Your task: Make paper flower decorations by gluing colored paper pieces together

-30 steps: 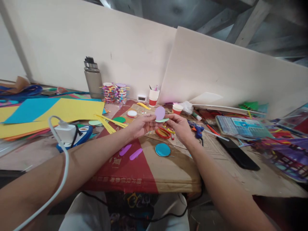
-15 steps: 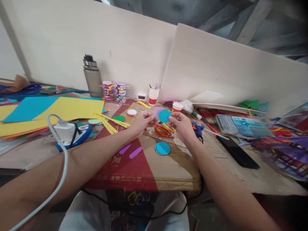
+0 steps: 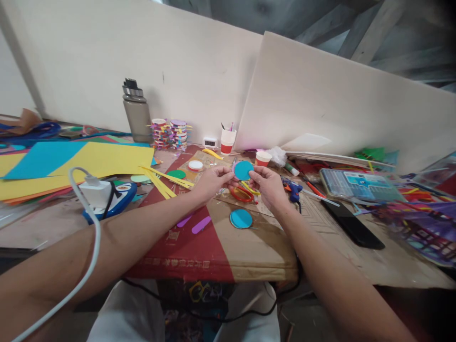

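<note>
Above the cardboard, my right hand pinches a blue paper disc at its right edge. My left hand is closed at the other side, its fingertips on a light purple paper disc. Most of the purple disc is hidden behind the blue one, and the two overlap. Under the hands lie red-handled scissors, partly covered. Closer to me rests a small stack of blue discs, with purple paper strips to its left.
Yellow strips and coloured sheets lie left, near a white charger whose cable crosses my left arm. A glue gun, black phone and plastic case are right. A bottle and paper cups stand behind.
The purple disc has moved right, from beside the blue disc to mostly behind it. My left hand has come closer to my right, which stays nearly in place.
</note>
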`<action>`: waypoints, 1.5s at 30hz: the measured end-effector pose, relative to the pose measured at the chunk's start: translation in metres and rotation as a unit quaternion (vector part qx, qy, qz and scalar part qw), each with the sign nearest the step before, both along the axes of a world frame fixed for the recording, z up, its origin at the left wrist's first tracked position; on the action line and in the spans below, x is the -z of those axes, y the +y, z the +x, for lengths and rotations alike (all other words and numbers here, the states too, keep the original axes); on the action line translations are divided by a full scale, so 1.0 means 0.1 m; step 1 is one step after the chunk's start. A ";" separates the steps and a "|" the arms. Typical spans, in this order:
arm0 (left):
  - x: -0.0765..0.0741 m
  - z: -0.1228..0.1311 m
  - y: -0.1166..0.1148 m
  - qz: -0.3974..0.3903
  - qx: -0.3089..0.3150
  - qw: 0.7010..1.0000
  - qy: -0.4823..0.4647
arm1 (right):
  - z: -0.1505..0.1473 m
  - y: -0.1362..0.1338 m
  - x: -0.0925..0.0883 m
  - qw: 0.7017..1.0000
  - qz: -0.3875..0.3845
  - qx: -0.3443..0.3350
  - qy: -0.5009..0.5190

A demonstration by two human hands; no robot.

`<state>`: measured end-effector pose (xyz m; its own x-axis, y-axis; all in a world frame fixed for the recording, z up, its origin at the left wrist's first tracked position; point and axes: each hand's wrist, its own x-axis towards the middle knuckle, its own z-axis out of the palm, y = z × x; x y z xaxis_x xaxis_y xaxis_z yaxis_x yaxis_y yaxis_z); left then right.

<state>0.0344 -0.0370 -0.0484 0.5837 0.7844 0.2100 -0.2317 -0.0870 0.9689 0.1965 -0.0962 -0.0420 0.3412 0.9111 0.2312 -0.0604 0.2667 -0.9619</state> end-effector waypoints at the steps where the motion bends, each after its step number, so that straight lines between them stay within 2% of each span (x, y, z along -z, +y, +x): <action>1: -0.01 0.00 -0.01 0.003 0.004 1.000 0.003 | 0.00 0.00 0.00 1.000 0.000 0.000 -0.003; 9: -0.06 -0.01 -0.03 -0.012 0.019 0.999 0.022 | 0.01 -0.03 -0.02 1.000 -0.008 -0.005 0.006; 17: -0.04 -0.02 -0.01 -0.039 0.035 0.998 0.019 | 0.00 -0.05 -0.03 0.999 -0.030 -0.011 0.007; 22: -0.04 -0.02 0.02 -0.031 0.043 0.998 0.030 | 0.01 -0.06 -0.02 0.999 -0.040 -0.024 0.005; 28: 0.00 0.00 0.02 -0.012 0.066 0.998 0.002 | 0.03 -0.03 0.01 1.000 -0.017 0.005 -0.005; 34: -0.05 0.00 -0.01 0.030 -0.013 0.999 0.032 | -0.02 -0.05 0.03 0.998 -0.013 -0.031 -0.061; 38: -0.11 -0.02 -0.05 0.029 -0.013 0.998 0.055 | -0.03 -0.07 -0.01 0.994 -0.019 -0.076 -0.076; 42: -0.10 0.00 -0.07 0.020 -0.014 0.998 0.066 | -0.02 -0.07 -0.02 0.992 -0.021 -0.027 -0.118; 45: -0.10 0.02 -0.08 0.020 -0.023 0.997 0.074 | -0.03 -0.07 -0.01 0.994 -0.025 -0.003 -0.105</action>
<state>0.0365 -0.0454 -0.0383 0.5738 0.8041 0.1555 -0.0813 -0.1330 0.9878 0.1937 -0.1036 -0.0411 0.2853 0.9253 0.2500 0.1408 0.2175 -0.9658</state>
